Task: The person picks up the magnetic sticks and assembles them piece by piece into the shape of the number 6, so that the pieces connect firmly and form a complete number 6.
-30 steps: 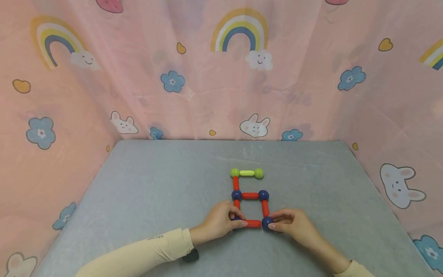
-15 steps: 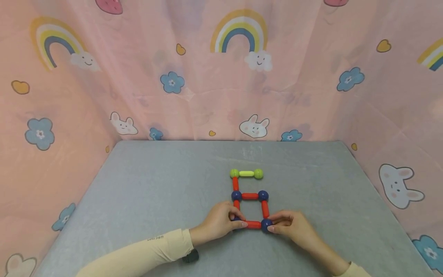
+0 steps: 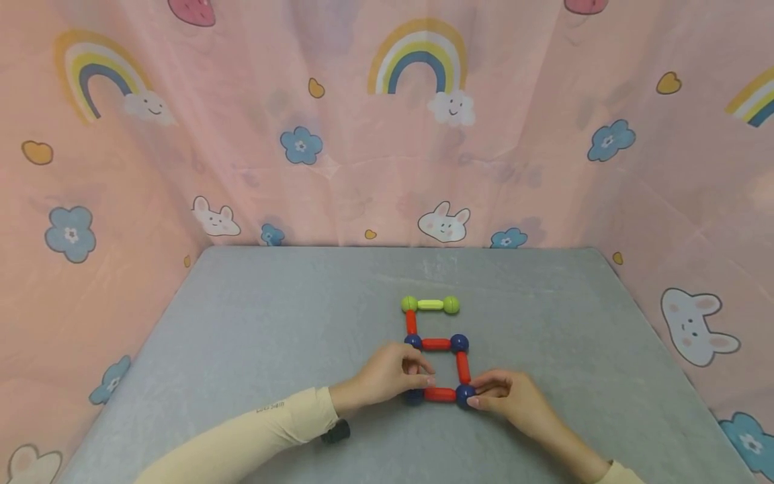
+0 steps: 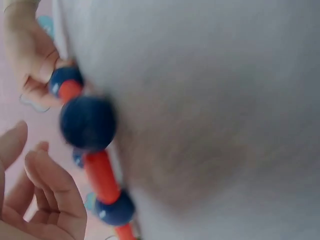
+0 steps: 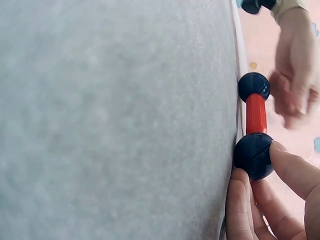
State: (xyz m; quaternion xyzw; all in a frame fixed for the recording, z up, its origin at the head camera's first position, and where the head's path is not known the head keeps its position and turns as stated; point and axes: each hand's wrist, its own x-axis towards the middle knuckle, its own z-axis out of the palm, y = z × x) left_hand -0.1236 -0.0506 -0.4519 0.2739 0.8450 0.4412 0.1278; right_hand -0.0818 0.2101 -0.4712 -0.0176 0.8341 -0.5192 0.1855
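On the grey table lies a figure of toy rods and balls. Four sides of red rods, such as the bottom red rod (image 3: 441, 394), join blue balls into a square. A further red rod (image 3: 411, 323) runs up to a green ball (image 3: 409, 304), from which a green rod (image 3: 431, 304) reaches another green ball (image 3: 451, 305). My right hand (image 3: 514, 400) pinches the lower right blue ball (image 5: 253, 156) between thumb and fingers. Just above the lower left blue ball (image 4: 88, 123) hovers my left hand (image 3: 390, 370), its fingers loosely bent around nothing, partly hiding the left red rod.
A pink patterned curtain (image 3: 338, 181) surrounds the back and sides of the grey table (image 3: 290, 302). Under the left sleeve (image 3: 260, 430) a dark wrist camera (image 3: 335, 431) shows.
My left hand has let go of the lower left corner and risen off it. The lower right blue ball, held by my right hand, has met the bottom red rod's end.
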